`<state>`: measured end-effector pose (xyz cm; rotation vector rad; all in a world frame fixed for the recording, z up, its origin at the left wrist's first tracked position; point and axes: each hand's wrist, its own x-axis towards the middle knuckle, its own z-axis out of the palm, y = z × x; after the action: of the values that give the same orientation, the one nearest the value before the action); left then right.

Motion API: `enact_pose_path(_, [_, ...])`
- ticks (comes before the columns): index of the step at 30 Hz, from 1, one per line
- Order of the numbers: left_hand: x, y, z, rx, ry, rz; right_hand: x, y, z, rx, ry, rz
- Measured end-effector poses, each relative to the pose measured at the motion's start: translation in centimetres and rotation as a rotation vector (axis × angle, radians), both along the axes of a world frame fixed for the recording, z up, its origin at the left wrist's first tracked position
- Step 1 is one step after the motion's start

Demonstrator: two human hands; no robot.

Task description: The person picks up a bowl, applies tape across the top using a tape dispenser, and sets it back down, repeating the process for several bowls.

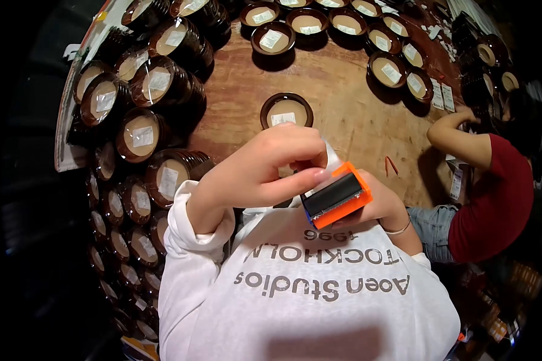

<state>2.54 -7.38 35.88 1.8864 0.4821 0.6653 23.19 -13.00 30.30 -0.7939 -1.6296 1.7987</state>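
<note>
An orange tape dispenser [342, 195] with a black roller and a jagged cutting edge is in front of my chest. My right hand [376, 201] wraps round it from behind and partly hides behind it. My left hand [283, 162] is closed in a pinch at the dispenser's upper left, with a pale see-through strip of tape [332, 157] by its fingertips. Just beyond my left hand, a dark-rimmed brown bowl [287, 102] with a white label [283, 118] sits on the wooden table, its near part covered by the hand.
Stacks of wrapped, labelled bowls [162, 81] crowd the left side. More labelled bowls [310, 23] line the far edge. To the right, a co-worker in a red shirt [494, 198] reaches over the table near label sheets [442, 96]. A small red tool [391, 165] lies on the wood.
</note>
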Motion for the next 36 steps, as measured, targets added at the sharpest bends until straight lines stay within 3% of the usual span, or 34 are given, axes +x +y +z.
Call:
enact_pose_path(4, [0.5,0.7,-0.5,0.0,0.008,-0.027,1.2,0.3,0.2,0.047,-0.045,0.1])
enact_pose_path(6, [0.7,0.7,-1.1,-0.216,-0.08,-0.015,1.4,0.5,0.3,-0.007,-0.044,0.098])
enact_pose_path(12, [0.7,1.5,-1.9,-0.191,0.001,-0.019,1.1,1.2,-0.2,-0.131,0.005,0.107])
enact_pose_path(19, [-0.1,1.8,-3.1,-0.246,-0.058,0.023,0.5,2.5,-0.7,-0.08,-0.067,0.159])
enact_pose_path(22, [-0.5,2.1,-3.7,-0.099,-0.08,0.003,0.4,3.0,-1.0,-0.084,-0.068,0.168])
enact_pose_path(30, [-2.1,3.1,-6.1,-0.142,0.022,0.283,0.1,5.1,-1.0,-0.257,-0.294,0.217])
enact_pose_path(36, [-1.9,3.9,-7.5,-0.287,0.046,0.391,-0.5,6.3,-1.8,-0.43,-0.237,0.175])
